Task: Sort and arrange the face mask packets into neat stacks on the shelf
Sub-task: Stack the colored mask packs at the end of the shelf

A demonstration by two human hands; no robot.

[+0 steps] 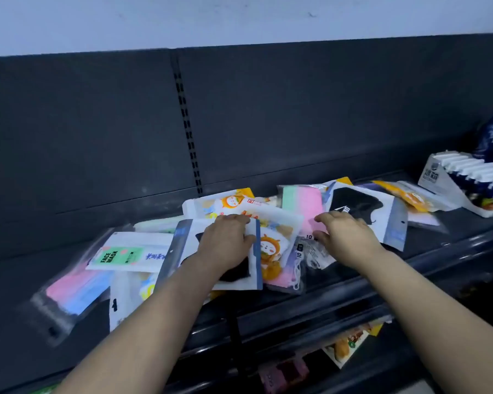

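**Sorting barely begun: packets still in a loose heap**

The dark grey metal shelf point(353, 282) carries a jumble of face mask packets, overlapping at all angles, with no neat stack to be seen anywhere. By the look of it nearly the whole job is left: like packets lie apart, such as the two clear pouches holding black masks, one under the left hand point(217, 251) and one at the right point(362, 206). Pastel pink-and-blue mask packs point(71, 291) sprawl at the left end, a white packet with a green "FACE MASK" label point(125, 253) lies over them, and cartoon-printed white pouches point(271, 240) sit in the middle.

The left hand point(225, 243) presses on the nearer black-mask pouch, fingers curled over its far edge and thumb at the side, apparently gripping it. The right hand point(345, 234) is spread loosely, fingers resting on a pink-and-green mask packet point(305, 206), clasping nothing that I can see.
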